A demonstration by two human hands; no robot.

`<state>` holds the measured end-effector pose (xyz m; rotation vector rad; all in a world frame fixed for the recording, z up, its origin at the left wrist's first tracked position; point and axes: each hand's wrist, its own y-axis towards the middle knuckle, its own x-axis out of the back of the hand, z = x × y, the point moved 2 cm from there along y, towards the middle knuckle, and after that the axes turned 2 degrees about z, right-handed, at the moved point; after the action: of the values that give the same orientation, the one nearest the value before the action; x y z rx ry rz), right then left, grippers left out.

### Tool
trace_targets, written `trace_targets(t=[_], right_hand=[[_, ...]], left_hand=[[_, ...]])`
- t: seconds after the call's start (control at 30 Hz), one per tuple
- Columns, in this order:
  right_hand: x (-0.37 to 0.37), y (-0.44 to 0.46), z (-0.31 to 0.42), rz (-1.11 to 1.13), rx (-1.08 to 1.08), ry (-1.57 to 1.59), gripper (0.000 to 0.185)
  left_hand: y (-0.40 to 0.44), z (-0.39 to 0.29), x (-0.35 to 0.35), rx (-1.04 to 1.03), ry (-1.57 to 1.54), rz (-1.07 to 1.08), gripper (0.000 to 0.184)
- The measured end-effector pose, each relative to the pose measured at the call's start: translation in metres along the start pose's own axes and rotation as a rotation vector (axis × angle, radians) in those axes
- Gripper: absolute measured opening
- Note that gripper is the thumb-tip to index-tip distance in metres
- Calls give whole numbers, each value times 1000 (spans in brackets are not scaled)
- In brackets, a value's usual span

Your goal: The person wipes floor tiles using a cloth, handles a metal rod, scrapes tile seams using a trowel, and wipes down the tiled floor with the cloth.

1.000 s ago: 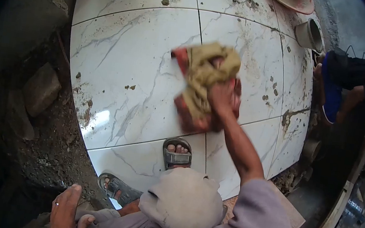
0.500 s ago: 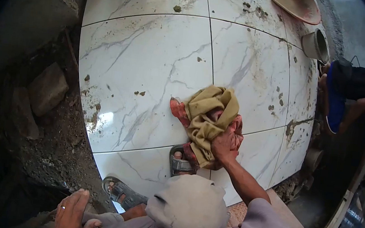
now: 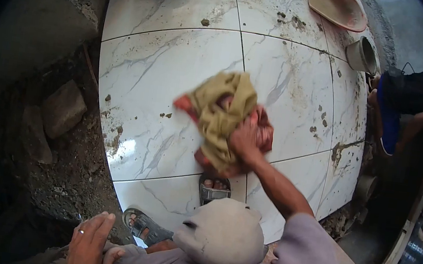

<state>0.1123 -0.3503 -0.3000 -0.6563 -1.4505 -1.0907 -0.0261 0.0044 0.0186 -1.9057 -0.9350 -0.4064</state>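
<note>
White marble-veined floor tiles (image 3: 140, 89) spread beneath everything, dotted with dirt. Near their middle, in front of a sandal (image 3: 213, 191), lay an olive-and-red cloth (image 3: 226, 94), bunched rather than flat, probably so that one hand could command it all. A red-rimmed basin (image 3: 337, 9) and a grey bucket (image 3: 359, 55) stood toward the far right edge, perhaps to leave the arm room. The left hand (image 3: 91, 244), fingers extended and thumb apart, held nothing visible, seemingly unneeded for the cloth. The right hand (image 3: 245, 139) was closed over a fold, apparently for firm purchase. Smallest was the left hand's ring (image 3: 81, 231).
</note>
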Motion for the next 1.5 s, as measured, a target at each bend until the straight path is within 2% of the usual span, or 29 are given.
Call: trace_targets(t=[0.03, 0.1, 0.17, 0.23, 0.33, 0.37, 0.43, 0.47, 0.5, 0.53, 0.6, 0.63, 0.7, 0.77, 0.83, 0.87, 0.9, 0.93, 0.97, 1.0, 1.03, 1.1, 1.13, 1.17, 1.23, 1.37, 1.4, 1.43, 1.5], right_hand=[[-1, -7, 0, -2, 6, 2, 40], [-12, -22, -2, 169, 35, 25, 47], [-41, 14, -27, 74, 63, -138, 42], [-49, 78, -45, 503, -222, -70, 33], [-60, 131, -53, 315, -355, -31, 29], [-65, 129, -52, 352, -359, -84, 29], [-52, 106, -39, 447, -221, -218, 31], [-49, 85, -28, 503, -203, -173, 30], [-36, 57, -13, 451, -88, -199, 29], [-15, 38, 2, 615, -37, -172, 32], [-31, -12, 9, 38, 64, -30, 39], [-29, -3, 5, 24, 75, -27, 39], [-27, 15, -3, 149, 38, -164, 42], [-27, 67, -19, 738, -171, -280, 29], [-52, 109, -42, 475, -414, -70, 30], [-69, 122, -52, 488, -448, -61, 29], [-89, 134, -65, 501, -484, -53, 28], [-70, 133, -46, 485, -439, -53, 25], [-103, 124, -61, 508, -396, -57, 23], [-41, 131, -22, 697, -420, -64, 35], [-77, 111, -32, 432, -272, -92, 32], [-64, 100, 6, 588, -124, -156, 31], [-69, 88, 24, 602, 60, -235, 32], [-74, 76, 43, 592, 245, -315, 34], [-55, 61, 92, 634, 482, -166, 35], [15, 82, 169, 1062, 704, 507, 37], [28, 102, 176, 1201, 714, 529, 38], [39, 126, 184, 1363, 695, 190, 39], [-26, 160, 156, 1183, 1393, 497, 33]], left_hand=[[-2, -1, 0, 13, 8, 17, 57], [-5, -2, -2, 27, 4, 12, 58], [-6, -5, -2, 33, 11, 16, 58], [-7, -10, -4, 29, 29, -8, 69], [-12, -15, -2, -19, 91, -14, 68], [-15, -16, -1, -36, 105, -47, 68], [-21, -17, -1, -67, 182, -11, 65], [-22, -18, 0, -75, 192, -45, 65], [-25, -20, -2, -100, 218, -7, 64], [-29, -21, -5, -121, 244, 36, 63], [-37, -17, -2, -146, 177, -17, 56], [-37, -18, -1, -164, 243, 13, 59], [-31, -16, -2, -164, 300, 42, 63], [-18, -4, -8, -252, 306, 53, 61], [-8, 2, -15, -213, 307, -29, 59], [-5, 9, -14, -166, 279, -59, 59], [-6, 16, -17, -147, 164, 96, 58], [-12, 21, -17, -126, 49, 256, 58], [-15, 31, -20, -94, 11, 238, 58], [-17, 39, -22, -159, -45, 197, 58], [-21, 44, -19, -224, -86, 151, 59], [-19, 47, -16, -252, -90, 91, 59], [-14, 46, -13, -302, -63, 54, 60], [-7, 46, -12, -260, -58, 117, 61], [9, 51, -13, -242, -55, 141, 60], [32, 61, -22, -180, 19, 199, 57], [38, 62, -26, -130, 82, 238, 56], [49, 66, -30, -119, 65, 234, 56], [81, 92, -42, 8, 132, 288, 56]])
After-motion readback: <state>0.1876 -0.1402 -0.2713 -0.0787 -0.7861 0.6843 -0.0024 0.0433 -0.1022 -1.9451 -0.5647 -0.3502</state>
